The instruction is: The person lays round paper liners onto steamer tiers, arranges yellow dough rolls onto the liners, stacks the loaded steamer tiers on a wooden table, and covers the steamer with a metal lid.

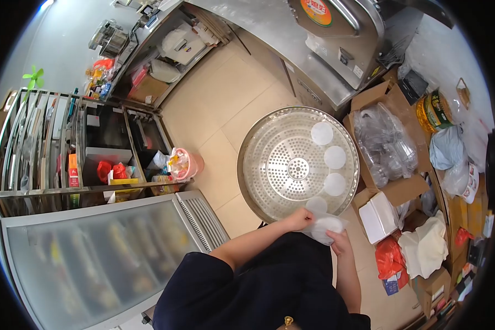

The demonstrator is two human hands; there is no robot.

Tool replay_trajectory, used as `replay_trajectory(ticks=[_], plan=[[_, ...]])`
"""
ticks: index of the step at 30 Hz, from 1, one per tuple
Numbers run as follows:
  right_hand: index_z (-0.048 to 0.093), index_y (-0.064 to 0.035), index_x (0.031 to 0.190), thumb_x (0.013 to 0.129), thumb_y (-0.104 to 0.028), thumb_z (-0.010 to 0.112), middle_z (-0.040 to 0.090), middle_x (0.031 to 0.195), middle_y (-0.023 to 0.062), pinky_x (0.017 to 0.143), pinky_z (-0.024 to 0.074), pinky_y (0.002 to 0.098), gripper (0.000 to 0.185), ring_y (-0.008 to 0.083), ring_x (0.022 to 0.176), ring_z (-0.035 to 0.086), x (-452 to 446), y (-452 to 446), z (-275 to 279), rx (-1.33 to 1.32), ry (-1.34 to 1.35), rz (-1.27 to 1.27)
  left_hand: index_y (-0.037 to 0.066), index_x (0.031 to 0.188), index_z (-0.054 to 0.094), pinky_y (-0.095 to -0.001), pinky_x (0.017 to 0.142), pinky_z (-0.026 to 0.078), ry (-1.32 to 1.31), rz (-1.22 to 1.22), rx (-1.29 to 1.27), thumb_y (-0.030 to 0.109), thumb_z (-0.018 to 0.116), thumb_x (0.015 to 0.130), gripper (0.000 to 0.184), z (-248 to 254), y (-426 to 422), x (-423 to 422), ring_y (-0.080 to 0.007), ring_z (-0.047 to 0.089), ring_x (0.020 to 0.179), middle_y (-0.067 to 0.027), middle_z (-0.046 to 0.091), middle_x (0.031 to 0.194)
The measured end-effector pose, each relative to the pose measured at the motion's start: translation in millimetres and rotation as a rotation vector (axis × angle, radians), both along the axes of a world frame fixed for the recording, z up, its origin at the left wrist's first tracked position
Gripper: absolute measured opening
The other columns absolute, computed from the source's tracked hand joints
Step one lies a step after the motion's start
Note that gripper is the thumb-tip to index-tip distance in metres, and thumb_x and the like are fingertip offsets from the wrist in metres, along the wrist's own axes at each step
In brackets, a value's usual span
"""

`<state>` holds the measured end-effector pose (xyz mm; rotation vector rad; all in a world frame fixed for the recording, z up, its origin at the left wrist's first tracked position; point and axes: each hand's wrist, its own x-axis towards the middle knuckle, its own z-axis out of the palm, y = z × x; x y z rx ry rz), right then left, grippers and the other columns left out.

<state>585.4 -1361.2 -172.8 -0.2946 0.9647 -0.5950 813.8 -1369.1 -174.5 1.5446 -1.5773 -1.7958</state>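
A wide round metal steamer tray (258,165), pierced with many small holes, lies in front of me. Several white paper rounds (334,158) form a curved row along its right side. The nearest round (317,204) is partly covered by the bag. At the tray's near edge, both hands are on a clear plastic bag (324,226) with a stack of white rounds inside. My left hand (300,219) is closed at the bag's upper left edge; its fingertips are hard to make out. My right hand (341,242) grips the bag's lower right side.
Right of the tray stand a cardboard box (388,140) of clear plastic containers and a white box (378,217). A steel machine (335,44) is beyond. On the left are a pink bin (187,165), a rack (38,148) and a glass-topped freezer (104,253).
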Motion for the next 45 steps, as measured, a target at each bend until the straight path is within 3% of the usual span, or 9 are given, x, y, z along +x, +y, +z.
replay_trajectory(ticks=[3,8,10,12,17,23,32,38,45], plan=[[0.052,0.003,0.116,0.073,0.002,0.064,0.06,0.11,0.0114,0.091,0.0442,0.0359,0.045,0.0234,0.103,0.057,2,-4,5,-0.032,-0.028,0.004,-0.001,0.087,0.065,-0.0289,0.066,0.046,0.13,0.189,-0.034,0.003,0.058,0.08,0.01,-6,6,-5,-0.0098,0.055,0.07,-0.0076,0.064,0.074],[0.052,0.0024,0.116,0.074,0.001,0.066,0.059,0.111,0.0116,0.091,0.0444,0.0362,0.045,0.0234,0.104,0.056,1,-1,-1,-0.062,0.026,-0.014,-0.002,0.086,0.065,-0.0273,0.064,0.046,0.069,0.115,-0.055,0.004,0.057,0.081,0.011,0,4,-5,-0.0089,0.055,0.07,-0.0045,0.063,0.072],[0.054,0.0018,0.114,0.074,0.001,0.066,0.06,0.109,0.011,0.089,0.0456,0.0358,0.042,0.0227,0.102,0.057,-3,2,-4,0.009,0.086,0.018,-0.001,0.085,0.066,-0.0266,0.064,0.047,0.005,0.008,0.147,0.005,0.056,0.082,0.011,-10,6,-5,-0.0083,0.056,0.069,-0.0026,0.064,0.072],[0.056,0.0011,0.112,0.074,0.001,0.066,0.062,0.106,0.0097,0.088,0.0464,0.0353,0.039,0.0221,0.099,0.058,-7,4,-5,0.038,0.076,0.042,-0.001,0.075,0.065,-0.0278,0.056,0.045,0.113,0.159,0.146,0.006,0.055,0.08,0.013,-17,16,-12,-0.0062,0.051,0.061,-0.0031,0.059,0.059],[0.057,0.0021,0.11,0.074,0.0,0.067,0.062,0.104,0.0084,0.085,0.0478,0.0335,0.038,0.0193,0.095,0.06,-13,12,0,0.063,0.085,0.046,-0.001,0.085,0.068,-0.0273,0.057,0.045,0.072,0.192,0.342,0.005,0.058,0.079,0.013,12,10,-20,-0.0087,0.054,0.062,-0.0061,0.064,0.069],[0.057,0.0034,0.109,0.072,0.002,0.068,0.063,0.103,0.0104,0.082,0.0495,0.0325,0.039,0.0198,0.093,0.061,-18,18,-4,0.146,0.14,0.038,0.0,0.084,0.068,-0.024,0.05,0.04,0.05,0.273,0.407,0.009,0.063,0.079,0.011,11,13,-28,-0.0056,0.048,0.055,-0.0011,0.06,0.066],[0.056,0.0062,0.108,0.073,0.001,0.068,0.063,0.102,0.0127,0.082,0.0501,0.033,0.038,0.0214,0.091,0.062,-15,17,-16,0.173,0.258,0.013,-0.002,0.083,0.066,-0.0241,0.058,0.044,-0.084,0.362,0.202,0.007,0.065,0.077,0.012,-38,30,14,-0.007,0.052,0.062,-0.0022,0.062,0.069],[0.056,0.006,0.109,0.073,0.001,0.068,0.063,0.102,0.0128,0.082,0.0504,0.0332,0.038,0.0212,0.091,0.062,-30,15,-17,0.18,0.255,0.036,-0.002,0.084,0.066,-0.0291,0.06,0.047,-0.253,0.412,0.178,0.009,0.066,0.076,0.014,-78,34,66,-0.0145,0.059,0.063,-0.0099,0.065,0.071],[0.055,0.0051,0.111,0.074,0.001,0.068,0.062,0.103,0.0118,0.084,0.0492,0.0331,0.039,0.0207,0.094,0.061,-39,14,-15,0.193,0.25,-0.017,-0.002,0.085,0.066,-0.0298,0.061,0.048,-0.31,0.428,0.183,0.009,0.067,0.075,0.015,-84,19,68,-0.0175,0.06,0.063,-0.0128,0.065,0.073]])
